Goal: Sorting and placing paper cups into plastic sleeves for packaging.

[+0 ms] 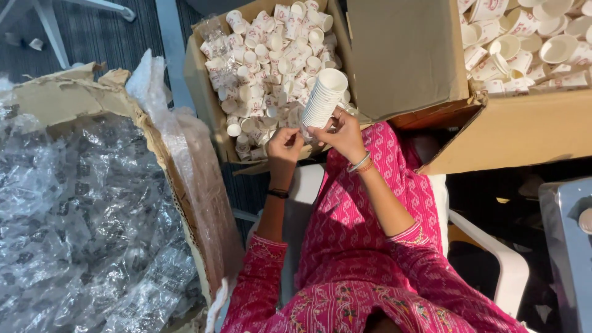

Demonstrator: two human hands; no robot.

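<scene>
Above the cardboard box (203, 92), both hands' grip holds the cup stack's (324, 98) base.

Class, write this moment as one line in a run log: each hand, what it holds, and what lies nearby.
left hand: at base of cup stack | right hand: holding cup stack | nearby: box of loose cups in front, plastic wrap at left

Stack of white paper cups (323, 98): nested, tilted, rims up-right, held at base by both hands above open cup-filled carton.
</scene>
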